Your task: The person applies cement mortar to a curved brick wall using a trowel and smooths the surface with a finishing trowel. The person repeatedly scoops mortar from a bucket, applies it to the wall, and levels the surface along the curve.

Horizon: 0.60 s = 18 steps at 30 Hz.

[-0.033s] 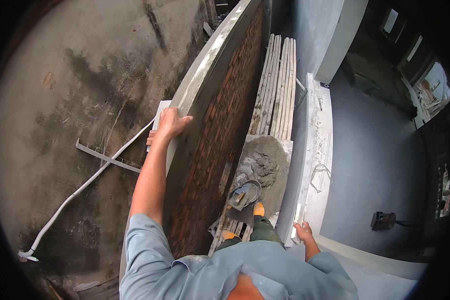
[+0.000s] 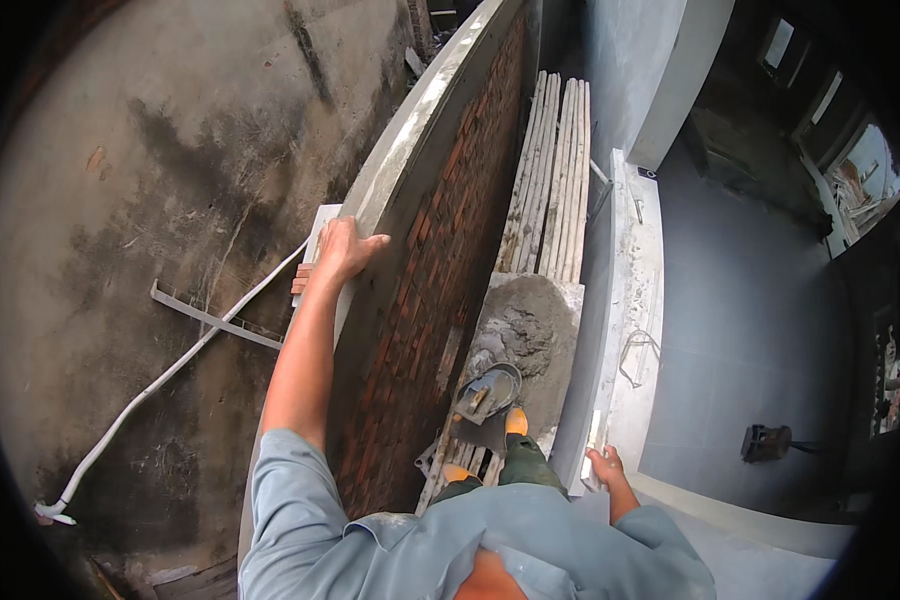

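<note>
My left hand (image 2: 345, 245) grips the plastered top edge of the long wall (image 2: 400, 150), fingers curled over it and thumb spread, beside a pale board (image 2: 325, 220) and a few stacked bricks (image 2: 300, 280). My right hand (image 2: 605, 462) is closed on the edge of the white ledge (image 2: 638, 250) at a pale strip (image 2: 597, 428). Between the walls, my orange boots (image 2: 516, 420) stand near a bucket (image 2: 500, 375) with a trowel (image 2: 478, 402), beside a heap of wet mortar (image 2: 525, 310).
Long pale poles (image 2: 550, 170) form a platform along the exposed brick wall (image 2: 430, 280). A stained wall or floor at left carries a white pipe (image 2: 160, 385) and a metal bracket (image 2: 205, 310). At right is a grey room (image 2: 710, 340) with window openings and a dark object (image 2: 767, 440).
</note>
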### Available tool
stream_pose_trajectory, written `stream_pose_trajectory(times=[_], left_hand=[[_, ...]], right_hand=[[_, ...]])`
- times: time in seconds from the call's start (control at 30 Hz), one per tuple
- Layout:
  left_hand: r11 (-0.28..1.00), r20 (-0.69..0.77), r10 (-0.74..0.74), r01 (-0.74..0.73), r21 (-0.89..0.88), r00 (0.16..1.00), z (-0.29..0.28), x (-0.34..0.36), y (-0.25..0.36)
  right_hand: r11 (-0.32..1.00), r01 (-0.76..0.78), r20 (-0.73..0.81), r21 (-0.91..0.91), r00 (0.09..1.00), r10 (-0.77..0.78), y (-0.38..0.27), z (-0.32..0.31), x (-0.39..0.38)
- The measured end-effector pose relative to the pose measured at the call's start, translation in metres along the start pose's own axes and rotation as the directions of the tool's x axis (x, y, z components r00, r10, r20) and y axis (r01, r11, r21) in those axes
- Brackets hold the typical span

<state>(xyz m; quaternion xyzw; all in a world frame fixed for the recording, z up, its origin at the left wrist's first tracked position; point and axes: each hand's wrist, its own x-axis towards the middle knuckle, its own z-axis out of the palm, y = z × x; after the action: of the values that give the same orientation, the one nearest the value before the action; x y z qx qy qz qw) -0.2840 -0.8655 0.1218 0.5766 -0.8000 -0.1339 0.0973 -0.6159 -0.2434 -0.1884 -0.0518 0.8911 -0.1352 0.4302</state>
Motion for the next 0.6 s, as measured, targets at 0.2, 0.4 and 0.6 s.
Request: stream_pose_trajectory(times=[0.2,0.4,0.6], left_hand=[[1.000,-0.149,-0.021,0.018,-0.020,0.989,0.017,0.010,0.006],[1.000,-0.166,-0.021,0.018,-0.016,0.986,0.017,0.007,0.000],[0.998,-0.154,-0.048,0.043,-0.040,0.987,0.014,0.007,0.005]], right_hand=[[0.999,-0.015,-0.008,0.042,1.000,0.015,-0.006,-0.001,-0.002],[1.000,0.000,-0.002,0.000,1.000,0.000,-0.012,-0.006,-0.013],[1.000,0.002,-0.015,-0.018,1.000,-0.002,-0.011,-0.002,-0.012]])
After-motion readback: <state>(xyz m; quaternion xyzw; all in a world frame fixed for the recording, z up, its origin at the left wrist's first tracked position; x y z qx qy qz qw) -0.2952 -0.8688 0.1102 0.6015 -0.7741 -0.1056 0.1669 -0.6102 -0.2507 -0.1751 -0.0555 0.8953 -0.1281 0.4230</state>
